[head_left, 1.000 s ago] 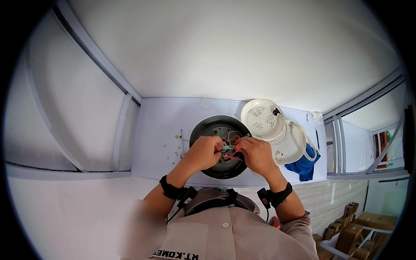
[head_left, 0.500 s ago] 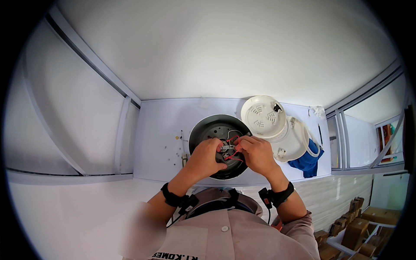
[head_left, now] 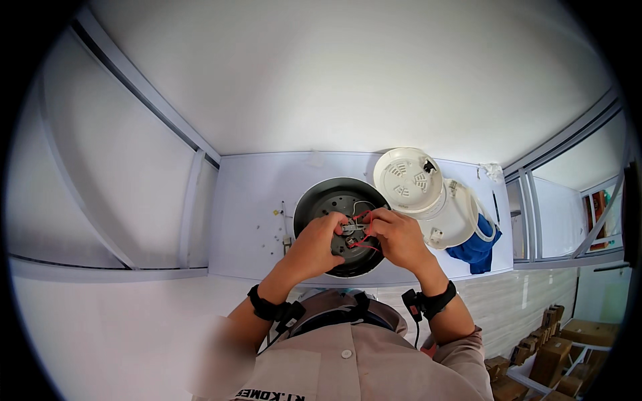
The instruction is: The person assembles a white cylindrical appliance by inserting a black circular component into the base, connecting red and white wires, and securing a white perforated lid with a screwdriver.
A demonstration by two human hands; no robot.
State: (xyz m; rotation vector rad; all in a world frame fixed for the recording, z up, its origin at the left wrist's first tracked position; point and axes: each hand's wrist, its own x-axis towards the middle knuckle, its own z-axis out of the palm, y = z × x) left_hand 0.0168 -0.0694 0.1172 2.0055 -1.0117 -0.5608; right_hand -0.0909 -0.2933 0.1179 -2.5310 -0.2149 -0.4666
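Little is shifted since earlier. One grey clip (head_left: 351, 228) is pinched by the left hand (head_left: 314, 244); red wires (head_left: 364, 246), at three o'clock, by the right hand (head_left: 401, 242).

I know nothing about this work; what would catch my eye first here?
Probably the left hand and right hand, fingertips at a small grey part among red wires, over a dark round housing mid-table. Then the cream slotted disc beyond it to the right, and the vivid blue cloth near the table's right end.
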